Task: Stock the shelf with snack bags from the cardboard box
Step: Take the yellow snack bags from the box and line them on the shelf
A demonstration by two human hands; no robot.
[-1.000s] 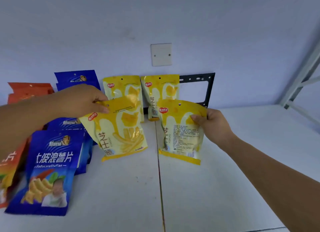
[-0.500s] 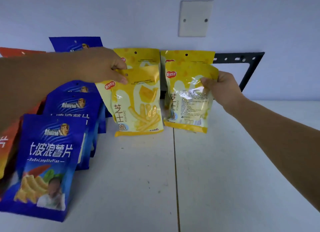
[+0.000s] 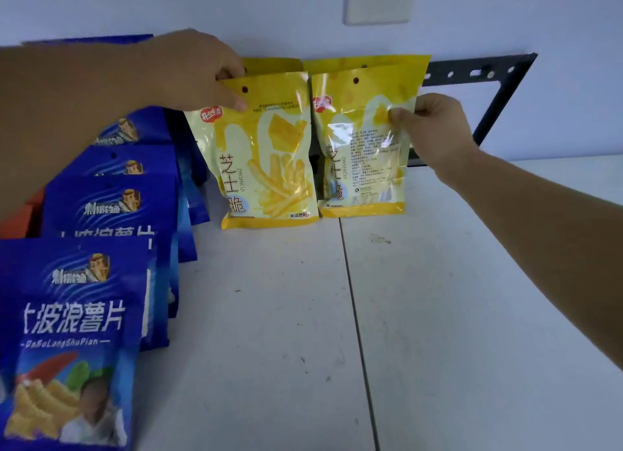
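At the far left a row of blue chip bags stands front to back along the shelf, with something orange half hidden behind them; I can't read what that is.

The left hand comes in over the blue row, its fingers pinched on the top left corner of the left yellow bag. That bag stands with its bottom edge on the shelf, leaning back against another yellow bag of which only the top strip shows. To finish this well, I'd say keep the base planted, tip the top gently back until it rests flat on the one behind, and let go only once it stops wanting to slide forward.

Just beside it, nearly touching, the right yellow bag is held at its right edge by the right hand, fingers closed on the film. It looks turned back-side out, small print facing the room, so it may want flipping to match its neighbour. Square the two bottom edges in one line.

The cardboard box is nowhere in view. A black bracket on the wall is partly covered by the right hand and bags, and the wall plate is cut off at the top.
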